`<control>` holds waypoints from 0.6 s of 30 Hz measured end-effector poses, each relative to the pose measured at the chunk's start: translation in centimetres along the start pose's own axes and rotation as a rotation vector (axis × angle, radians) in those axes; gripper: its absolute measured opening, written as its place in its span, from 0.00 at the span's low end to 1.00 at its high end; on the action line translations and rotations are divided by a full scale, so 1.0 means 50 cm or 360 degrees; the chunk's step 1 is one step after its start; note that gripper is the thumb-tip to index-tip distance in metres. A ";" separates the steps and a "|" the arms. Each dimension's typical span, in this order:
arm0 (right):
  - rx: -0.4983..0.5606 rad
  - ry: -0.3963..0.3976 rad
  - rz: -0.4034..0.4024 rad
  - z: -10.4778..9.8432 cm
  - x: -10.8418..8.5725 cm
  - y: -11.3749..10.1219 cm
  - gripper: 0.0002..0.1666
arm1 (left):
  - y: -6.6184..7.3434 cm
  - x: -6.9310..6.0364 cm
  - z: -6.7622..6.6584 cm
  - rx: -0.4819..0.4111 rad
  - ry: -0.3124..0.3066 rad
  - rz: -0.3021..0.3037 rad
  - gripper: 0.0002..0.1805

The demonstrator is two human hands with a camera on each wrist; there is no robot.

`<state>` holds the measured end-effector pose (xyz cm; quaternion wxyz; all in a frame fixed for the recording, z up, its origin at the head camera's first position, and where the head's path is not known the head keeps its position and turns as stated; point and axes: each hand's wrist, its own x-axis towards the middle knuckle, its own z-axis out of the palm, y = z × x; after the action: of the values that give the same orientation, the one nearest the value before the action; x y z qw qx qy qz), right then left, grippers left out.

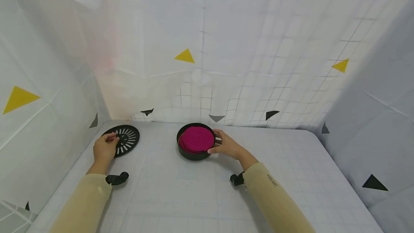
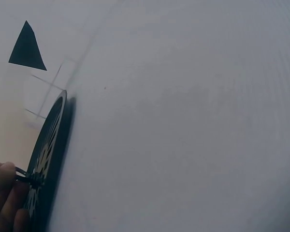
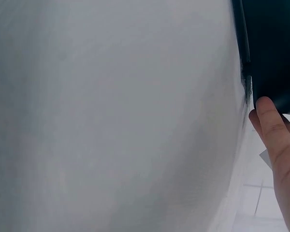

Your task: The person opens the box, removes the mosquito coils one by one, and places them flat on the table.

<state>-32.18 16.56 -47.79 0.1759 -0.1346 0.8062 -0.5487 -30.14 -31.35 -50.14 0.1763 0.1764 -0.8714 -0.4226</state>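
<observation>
A round black slotted lid (image 1: 136, 137) is at the table's far left. My left hand (image 1: 105, 148) pinches its small central handle (image 2: 22, 178); in the left wrist view the lid is seen nearly edge-on, close to the tabletop. Near the middle of the far edge, a round dark tin (image 1: 194, 156) holds a stack of magenta mosquito coils (image 1: 197, 139), their spiral facing up. From the right side, my right hand (image 1: 230, 146) grips the tin's wall with thumb and fingers apart. In the right wrist view the tin's dark wall (image 3: 275, 48) hides part of the fingers.
A white-covered table (image 1: 181, 197) lies under everything, with white sheet walls (image 1: 239, 46) at the back and both sides. Yellow triangles (image 1: 185, 56) and dark triangles (image 1: 374, 183) mark the sheets. Each wrist wears a black camera mount (image 1: 117, 178).
</observation>
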 end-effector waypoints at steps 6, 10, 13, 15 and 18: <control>0.0017 -0.0003 0.0012 -0.001 0.001 0.002 0.60 | 0.010 -0.004 -0.002 -0.0011 -0.0009 -0.0051 0.18; 0.0000 -0.0005 0.0007 -0.001 0.002 0.003 0.60 | 0.015 -0.007 -0.002 -0.0025 0.0003 -0.0047 0.18; -0.0006 -0.0014 0.0003 -0.001 0.003 0.003 0.60 | 0.014 -0.007 -0.002 -0.0024 0.0005 -0.0044 0.18; -0.0001 -0.0022 0.0001 0.000 0.003 0.002 0.60 | 0.011 -0.005 -0.003 -0.0017 0.0002 -0.0042 0.18; -0.0008 -0.0023 -0.0001 0.000 0.004 0.002 0.60 | 0.007 -0.002 -0.003 -0.0004 -0.0005 -0.0038 0.18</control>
<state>-32.36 16.53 -47.90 0.1813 -0.1391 0.8062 -0.5457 -30.02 -31.20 -49.80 0.1700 0.1858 -0.8689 -0.4262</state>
